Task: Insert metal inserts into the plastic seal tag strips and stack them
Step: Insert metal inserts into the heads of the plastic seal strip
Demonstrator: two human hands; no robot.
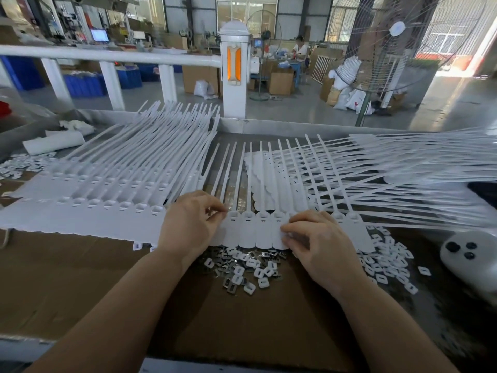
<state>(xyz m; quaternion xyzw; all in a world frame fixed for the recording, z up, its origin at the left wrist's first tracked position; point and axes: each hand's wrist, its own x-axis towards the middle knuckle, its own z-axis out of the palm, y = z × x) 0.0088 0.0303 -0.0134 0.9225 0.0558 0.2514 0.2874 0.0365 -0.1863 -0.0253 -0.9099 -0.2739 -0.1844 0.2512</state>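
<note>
Both the left hand (pixel 192 224) and the right hand (pixel 320 238) pinch the white tag strip (pixel 258 232) with curled fingers, so a slip could spill the little metal inserts (pixel 242 267) piled just below the fingertips.

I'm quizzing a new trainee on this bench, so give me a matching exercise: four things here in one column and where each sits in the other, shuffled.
Things:
1. stacked strips
2. strip being worked
3. loose inserts
4. white device

Places:
A. far right edge of the bench
B. heaped just nearer than the hands
C. under the left hand and the right hand
D. piled at the left

Pairs: 1-D, 2-C, 3-B, 4-A
</note>
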